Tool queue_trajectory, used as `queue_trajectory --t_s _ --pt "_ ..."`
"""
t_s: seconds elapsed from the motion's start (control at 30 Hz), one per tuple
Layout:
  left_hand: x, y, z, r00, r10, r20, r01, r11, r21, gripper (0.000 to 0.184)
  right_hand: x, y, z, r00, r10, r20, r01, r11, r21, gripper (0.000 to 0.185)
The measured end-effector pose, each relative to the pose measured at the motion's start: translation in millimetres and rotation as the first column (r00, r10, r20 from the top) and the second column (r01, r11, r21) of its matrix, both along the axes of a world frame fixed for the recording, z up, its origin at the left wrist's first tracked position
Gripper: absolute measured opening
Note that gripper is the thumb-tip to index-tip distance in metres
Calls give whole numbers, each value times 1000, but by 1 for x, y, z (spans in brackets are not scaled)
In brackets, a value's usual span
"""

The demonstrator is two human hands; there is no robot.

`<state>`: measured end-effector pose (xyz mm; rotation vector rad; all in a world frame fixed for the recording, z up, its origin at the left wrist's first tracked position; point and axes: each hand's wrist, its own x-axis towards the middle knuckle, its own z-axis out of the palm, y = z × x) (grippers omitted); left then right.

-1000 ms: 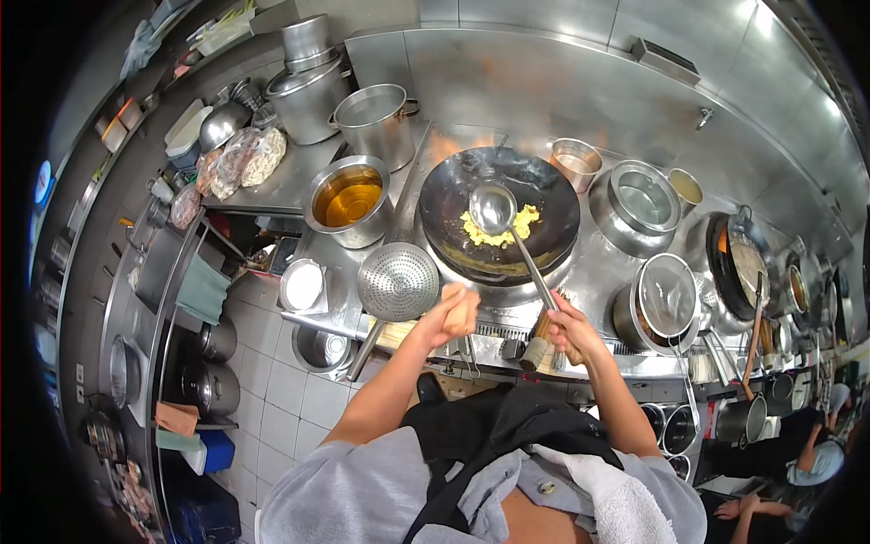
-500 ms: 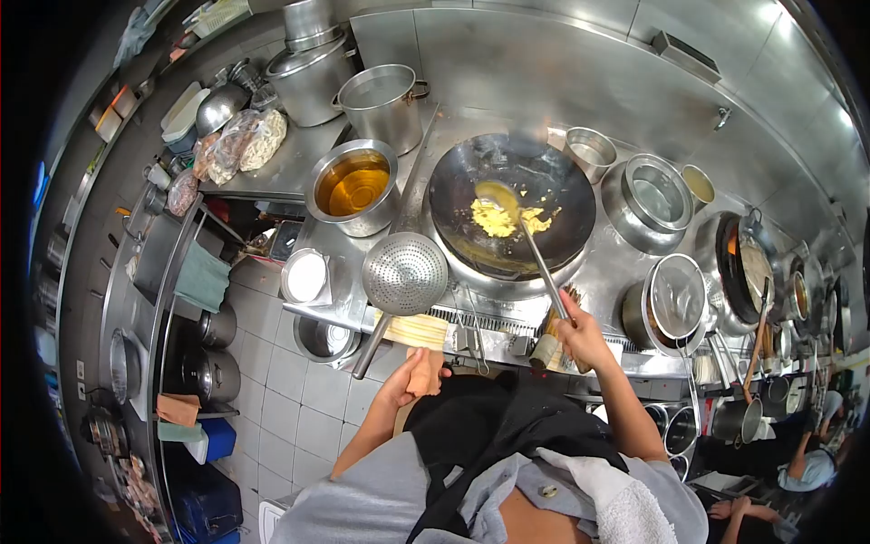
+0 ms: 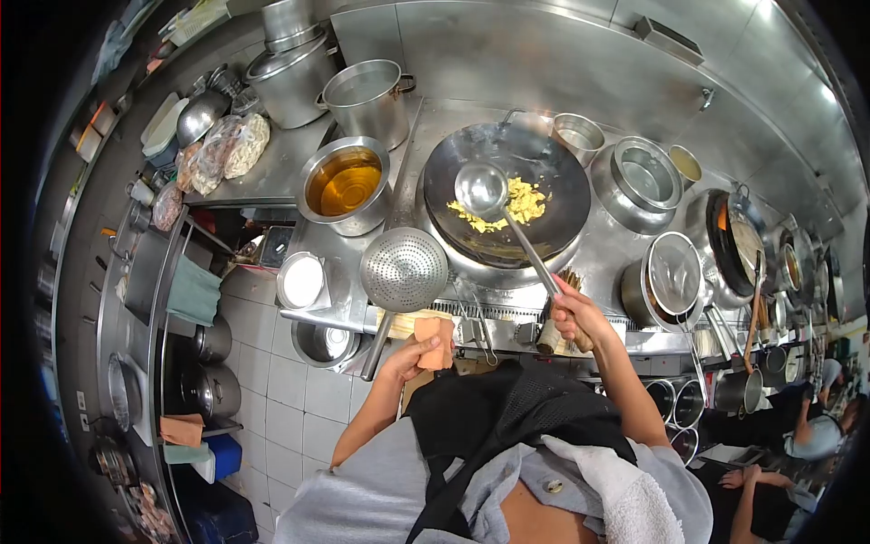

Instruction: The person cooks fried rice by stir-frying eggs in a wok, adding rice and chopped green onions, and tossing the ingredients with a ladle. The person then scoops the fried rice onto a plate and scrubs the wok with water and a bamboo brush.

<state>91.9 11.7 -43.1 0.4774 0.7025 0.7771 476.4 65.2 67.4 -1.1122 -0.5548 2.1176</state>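
Head view. Right hand [image 3: 578,315]: grip closed around the handle of the steel ladle [image 3: 517,238], near its lower end. Ladle bowl inside the black wok [image 3: 566,218], over the left part of the yellow scrambled egg [image 3: 526,201] — handle slanting down and right across the wok's near rim. Egg lies in loose pieces around the wok's middle; whether the ladle bowl touches it, cannot tell.

Left hand [image 3: 406,360]: grip pinching the folded orange cloth [image 3: 435,343], thumb on its face, at the front edge of the steel table [image 3: 349,272]. Cloth is below and to the right of the perforated skimmer's handle, well apart from the wok.

Perforated skimmer [image 3: 404,269]: just left of the wok, handle reaching past the table's front edge. Behind it, a steel pot [image 3: 313,210] of amber liquid [image 3: 346,184]; to its left, a round container [image 3: 300,280] with white contents. Bundled brush [image 3: 549,335] just left of the right hand. Right of the wok — a mesh sieve [image 3: 674,272] over a pot [image 3: 633,295].
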Motion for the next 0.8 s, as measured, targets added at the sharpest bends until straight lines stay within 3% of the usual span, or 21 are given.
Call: queue_trajectory --t_s 0.07,0.1,0.13,0.17,0.3,0.4,0.43,0.47,0.53,0.6,0.67,0.7,0.73,0.8 --pt "3 0 -1 1000 19 -21 -19 1000 -7 64 -4 6 -14 1000 -17 10 17 1000 -19 69" --pt "4 2 2 999 2 -44 -3 1000 -23 56 -10 8 -15 941 -72 330 14 984 175 68" --pt "4 4 4 998 -12 -68 10 999 -38 49 -13 9 -17 782 -175 598 -59 935 351 68" --pt "4 4 4 995 -40 -88 32 995 -91 42 -8 9 -28 755 -272 597 -29 895 445 69" --pt "5 -10 -16 963 -195 -188 156 967 -200 40 9 -3 -27 667 -370 647 -4 867 499 72" --pt "20 -19 -59 933 -280 -225 245 954 -172 44 -2 -18 -32 725 -277 631 -7 913 408 72" --pt "24 -19 -65 908 -365 -208 306 913 -270 44 2 -20 -26 805 -196 559 -5 941 338 72" --pt "32 -25 -71 912 -358 -199 298 913 -280 44 4 -23 -21 805 -181 565 -16 945 326 72" --pt "53 -28 -72 927 -361 -99 304 880 -365 45 -1 -27 -1 719 -27 694 -316 878 361 72" --pt "72 -35 -90 950 -303 -75 263 906 -332 46 -4 -30 15 759 35 650 -310 897 314 69" --pt "91 -42 -109 973 -229 1 222 942 -252 51 -3 -22 25 971 62 229 -74 996 44 65" --pt "102 -47 -130 982 -188 -7 182 959 -215 49 5 -13 13 993 16 118 -14 1000 -26 62" --pt "110 -48 -131 984 -180 0 175 959 -223 49 7 -4 7 992 26 122 -22 999 -35 62" --pt "122 -52 -131 997 -81 6 80 972 -222 48 10 14 -6 935 -42 352 15 997 81 63"
